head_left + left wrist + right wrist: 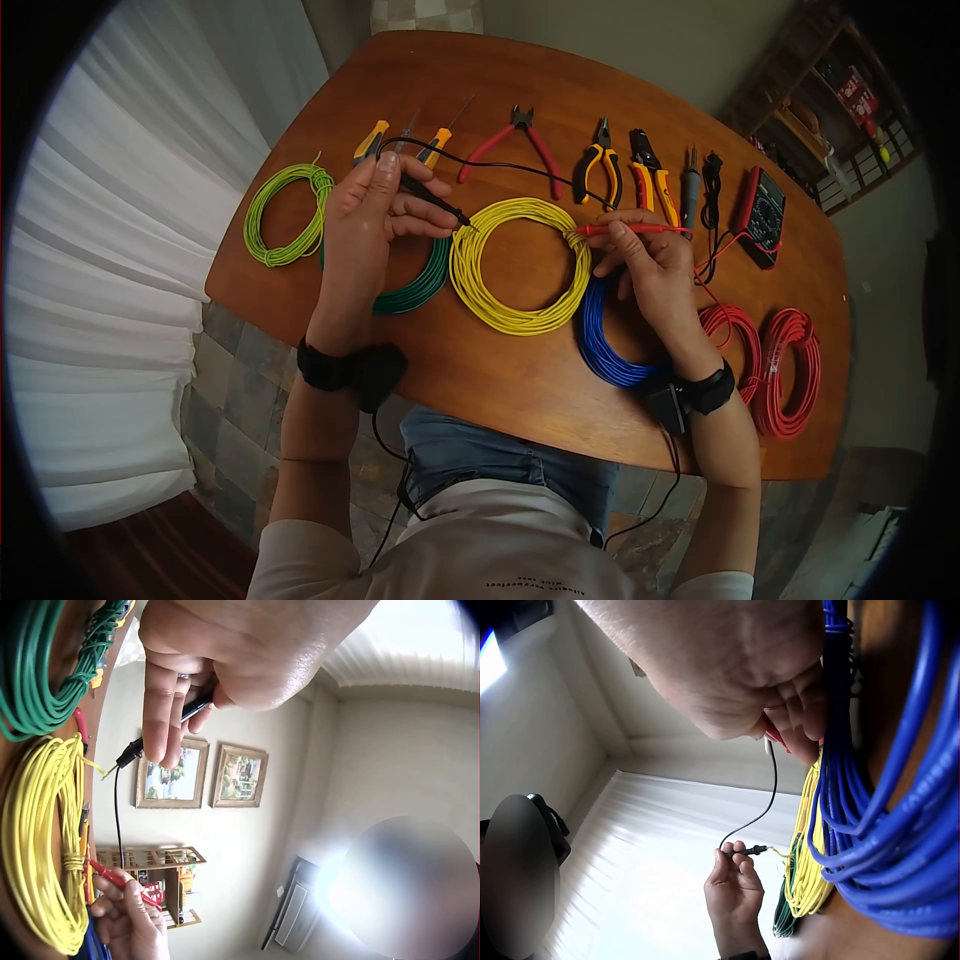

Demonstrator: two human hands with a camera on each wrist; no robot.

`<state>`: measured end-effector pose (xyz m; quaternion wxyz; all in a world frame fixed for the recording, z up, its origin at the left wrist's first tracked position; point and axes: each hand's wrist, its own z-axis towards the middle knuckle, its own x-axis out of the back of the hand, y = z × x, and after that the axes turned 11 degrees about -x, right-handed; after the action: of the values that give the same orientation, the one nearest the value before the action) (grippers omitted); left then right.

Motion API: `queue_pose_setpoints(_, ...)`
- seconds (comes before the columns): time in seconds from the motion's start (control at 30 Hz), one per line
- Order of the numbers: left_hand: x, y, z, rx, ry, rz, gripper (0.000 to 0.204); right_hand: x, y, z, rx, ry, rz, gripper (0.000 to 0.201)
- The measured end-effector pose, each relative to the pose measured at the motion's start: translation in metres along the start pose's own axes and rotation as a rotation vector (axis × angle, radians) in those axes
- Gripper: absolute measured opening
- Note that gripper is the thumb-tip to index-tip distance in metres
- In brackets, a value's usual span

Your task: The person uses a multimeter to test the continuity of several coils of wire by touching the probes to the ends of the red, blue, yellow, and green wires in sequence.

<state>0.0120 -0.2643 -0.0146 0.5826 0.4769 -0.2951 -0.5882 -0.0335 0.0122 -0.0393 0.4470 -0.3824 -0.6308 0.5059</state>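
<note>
Between the hands lies a coil of yellow wire (468, 290) on the wooden table. My left hand (372, 205) pinches a black probe (425, 200), its tip at a wire end on the coil's upper left; in the left wrist view the black probe (129, 754) meets the yellow wire end. My right hand (655, 275) grips a red probe (625, 229), whose tip is at the tied bundle on the coil's right side. In the right wrist view the fingers partly hide the red probe (778, 739). A blue coil (607, 350) lies under my right hand.
A green coil (425, 285) and a lime coil (262, 215) lie left, red coils (775, 395) right. Along the far side are screwdrivers (435, 145), red-handled cutters (545, 155), pliers (592, 165), a wire stripper (645, 165), a soldering iron (690, 190) and a multimeter (765, 215).
</note>
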Motion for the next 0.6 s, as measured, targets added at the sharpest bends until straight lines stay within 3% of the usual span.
queue_pose_setpoints(0.6,0.0001,-0.0032,-0.0007,0.02,-0.004,-0.005,0.034,-0.0023,-0.0027,-0.0016,0.025,-0.005,-0.014,0.022)
